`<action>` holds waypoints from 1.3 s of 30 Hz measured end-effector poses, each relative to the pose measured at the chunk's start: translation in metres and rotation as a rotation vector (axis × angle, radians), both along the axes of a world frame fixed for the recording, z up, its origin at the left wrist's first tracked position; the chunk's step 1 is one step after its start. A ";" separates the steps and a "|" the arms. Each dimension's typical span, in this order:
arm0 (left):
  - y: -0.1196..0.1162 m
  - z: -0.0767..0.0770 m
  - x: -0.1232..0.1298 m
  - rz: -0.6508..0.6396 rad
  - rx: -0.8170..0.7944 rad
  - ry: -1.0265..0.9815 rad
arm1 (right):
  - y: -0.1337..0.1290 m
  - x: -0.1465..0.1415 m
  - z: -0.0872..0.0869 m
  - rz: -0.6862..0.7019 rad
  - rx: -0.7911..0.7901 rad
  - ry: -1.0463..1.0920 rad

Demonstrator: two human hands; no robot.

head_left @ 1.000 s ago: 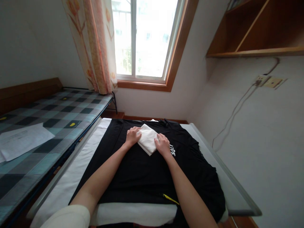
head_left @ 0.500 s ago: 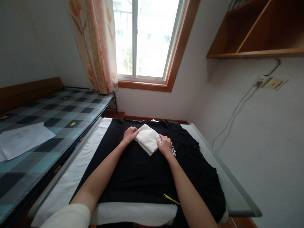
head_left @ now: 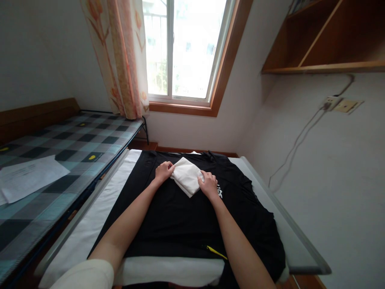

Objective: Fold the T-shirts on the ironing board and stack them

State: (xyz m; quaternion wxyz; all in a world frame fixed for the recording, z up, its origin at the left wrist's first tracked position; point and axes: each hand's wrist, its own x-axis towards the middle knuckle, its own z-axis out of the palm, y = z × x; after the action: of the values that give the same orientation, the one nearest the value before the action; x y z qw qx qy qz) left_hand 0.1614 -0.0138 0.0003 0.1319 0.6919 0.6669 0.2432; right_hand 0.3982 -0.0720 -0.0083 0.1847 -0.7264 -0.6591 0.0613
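Observation:
A folded white cloth (head_left: pixel 187 176) lies at a slant on a spread-out black garment (head_left: pixel 177 224), which has white lettering (head_left: pixel 220 191) and a yellow strip (head_left: pixel 216 252) near its front edge. My left hand (head_left: pixel 164 171) grips the cloth's left corner between thumb and fingers. On the opposite side, my right hand (head_left: pixel 208 183) holds the right corner, its fingers curled over the edge. The black garment rests on a white sheet (head_left: pixel 171 271) over a light-coloured table (head_left: pixel 300 253). The cloth's corners are partly hidden by my fingers.
To the left stands a bed with a checked mattress (head_left: pixel 114 132), papers (head_left: pixel 33 176) lying on it. A curtain (head_left: pixel 123 60) hangs beside the window (head_left: pixel 192 52). On the right wall are a wooden shelf (head_left: pixel 325 68) and a socket (head_left: pixel 331 103) with a dangling cord.

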 end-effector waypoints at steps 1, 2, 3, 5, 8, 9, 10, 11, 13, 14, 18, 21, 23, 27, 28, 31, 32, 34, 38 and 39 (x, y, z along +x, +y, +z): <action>0.000 0.000 0.000 0.001 0.002 0.002 | 0.000 0.000 0.000 -0.001 -0.001 0.002; 0.000 0.000 0.000 0.002 0.002 0.003 | 0.000 0.000 0.001 -0.002 -0.002 0.004; 0.000 0.000 0.000 0.002 0.000 0.005 | -0.001 0.000 0.001 -0.001 -0.002 0.007; 0.000 0.000 0.001 0.003 -0.005 0.007 | -0.001 0.000 0.001 0.001 -0.001 0.012; -0.001 0.001 0.001 0.005 -0.006 0.007 | -0.001 0.000 0.002 0.006 0.006 0.017; -0.001 0.001 0.001 0.004 -0.003 0.007 | -0.002 0.000 0.002 0.007 0.007 0.018; -0.001 0.001 0.001 0.002 0.000 0.006 | -0.002 0.000 0.002 0.007 0.009 0.019; -0.001 0.001 0.001 0.000 0.003 0.006 | -0.001 0.000 0.001 0.008 0.010 0.019; -0.001 0.001 0.001 0.001 0.006 0.006 | -0.001 0.000 0.001 0.008 0.010 0.018; -0.001 0.001 0.001 0.001 0.005 0.006 | -0.001 0.000 0.001 0.008 0.009 0.018; -0.001 0.000 0.001 0.001 0.002 0.005 | -0.001 0.000 0.001 0.005 0.009 0.019; -0.001 0.000 0.001 -0.003 0.012 0.003 | -0.002 0.000 0.002 0.005 0.014 0.017; -0.001 0.000 0.001 -0.005 0.012 0.000 | -0.002 0.000 0.002 0.005 0.014 0.019; -0.001 0.000 0.001 -0.001 0.009 0.001 | -0.003 -0.001 0.003 0.006 0.009 0.025; -0.001 0.000 0.001 -0.004 0.011 0.003 | -0.003 -0.001 0.004 0.006 0.008 0.026; 0.001 0.000 -0.001 -0.022 0.011 0.003 | -0.002 -0.001 0.004 -0.016 0.006 0.030; 0.002 0.000 -0.002 -0.030 0.015 -0.004 | -0.002 0.000 0.005 -0.042 0.008 0.031; 0.004 0.000 -0.004 -0.038 0.036 -0.030 | -0.002 0.002 0.005 -0.111 0.004 0.035; 0.006 -0.001 -0.005 -0.017 0.086 -0.085 | -0.003 0.006 0.007 -0.171 -0.014 0.053; 0.006 -0.001 -0.004 -0.015 0.097 -0.091 | -0.004 0.006 0.007 -0.176 0.014 0.052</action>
State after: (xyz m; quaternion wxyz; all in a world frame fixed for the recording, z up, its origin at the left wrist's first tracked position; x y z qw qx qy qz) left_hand 0.1569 -0.0078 -0.0006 0.1304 0.6908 0.6423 0.3054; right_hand 0.4040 -0.0762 -0.0011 0.2114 -0.7784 -0.5881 0.0593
